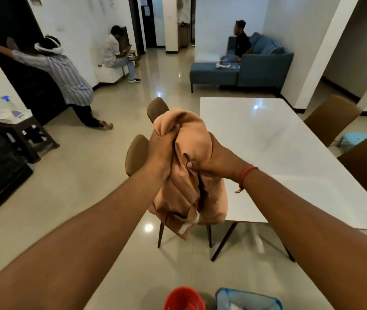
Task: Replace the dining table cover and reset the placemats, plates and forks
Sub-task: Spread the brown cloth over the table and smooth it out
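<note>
Cloth: peach table cover point(187, 175), bunched into a wad, held up in the air in front of the person, off the near-left corner of the dining table point(290, 157).
Left hand point(163, 148): fingers curled tight round the upper left of the wad — full grip on fabric.
Right hand point(209, 159): fingers and thumb clamped on the right side of the wad, a touch lower; red thread point(245, 175) on the wrist.
Hands: close together, only the cloth between them.
Long axis: wad runs roughly vertical — a puff of fabric sticks out above the grips, the longer tail hangs below them in front of a brown chair point(137, 153).
Key relation: table top lies right of and beyond the cloth; right hand is the nearer one to it. Looks like the spread has to go rightward and away, with hands parting to find edges.
Table: white top bare in view — no placemats, plates or forks visible on it.
Stage (judgement): cover in hand, not yet laid; can't tell whether this is the old or the new one.
Around: more brown chairs point(332, 117) on the far side, red bucket point(184, 298) and blue bin point(247, 299) at the near edge, other people in the background.
</note>
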